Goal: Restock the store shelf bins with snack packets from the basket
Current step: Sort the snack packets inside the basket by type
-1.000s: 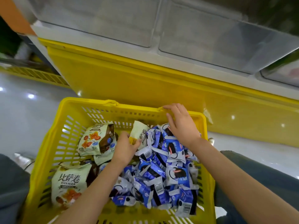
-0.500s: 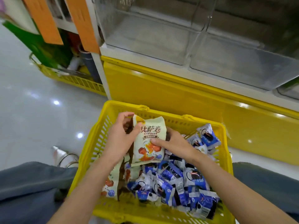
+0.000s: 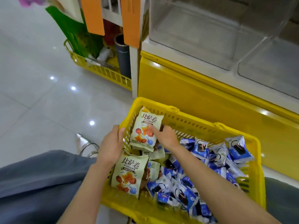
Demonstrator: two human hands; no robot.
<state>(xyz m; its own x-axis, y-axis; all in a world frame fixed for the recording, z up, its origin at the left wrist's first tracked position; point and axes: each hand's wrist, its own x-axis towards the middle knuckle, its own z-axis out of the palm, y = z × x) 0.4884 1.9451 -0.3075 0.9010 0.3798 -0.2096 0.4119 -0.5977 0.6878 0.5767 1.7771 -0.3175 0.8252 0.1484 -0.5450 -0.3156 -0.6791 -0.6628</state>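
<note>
Now right hand (image 3: 163, 138) pinches cream packet (image 3: 144, 125); left hand (image 3: 111, 143) apparently grips basket (image 3: 226, 126).

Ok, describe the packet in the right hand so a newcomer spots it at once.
Start at the yellow basket. In its far left corner a cream packet stands upright, pinched by the right hand. The blue packets are smaller, and the other cream packet sits in the near left corner.

Hands at the yellow basket (image 3: 194, 125)
Right hand (image 3: 163, 136) pinches a cream packet (image 3: 145, 126), far-left corner; left hand (image 3: 111, 146) touches the left rim.
</note>
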